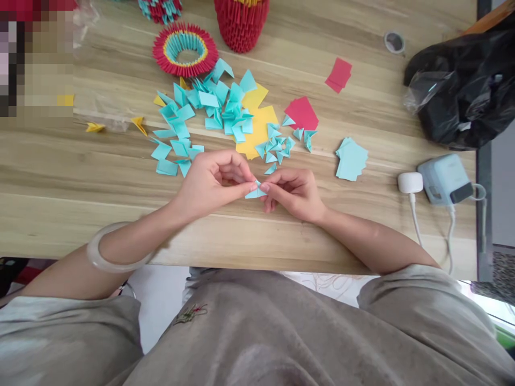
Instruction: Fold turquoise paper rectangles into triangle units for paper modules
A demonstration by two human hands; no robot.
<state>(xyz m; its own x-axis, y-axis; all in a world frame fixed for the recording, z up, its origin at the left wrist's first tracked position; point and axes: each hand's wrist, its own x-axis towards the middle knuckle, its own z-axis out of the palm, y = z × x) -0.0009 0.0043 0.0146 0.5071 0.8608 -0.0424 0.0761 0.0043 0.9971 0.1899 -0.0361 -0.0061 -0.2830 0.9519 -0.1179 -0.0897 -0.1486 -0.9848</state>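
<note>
Between my two hands is a small light-blue folded paper piece (253, 193), above the table near its front edge. My left hand (215, 179) pinches its left part with thumb and forefinger. On the right, my right hand (295, 193) grips the other end in the same way. Just beyond my fingers lie several small folded blue triangles (277, 147). A loose heap of blue folded paper rectangles (225, 104) spreads behind my left hand, partly over yellow paper sheets (263, 126).
Red paper sheets (303, 112) and a stack of blue sheets (351, 159) lie to the right. At the back are a red paper ring (185, 51) and a red folded-paper vessel (242, 24). White chargers (444, 179), a tape roll (394, 42) and a black plastic bag (462, 91) occupy the right side.
</note>
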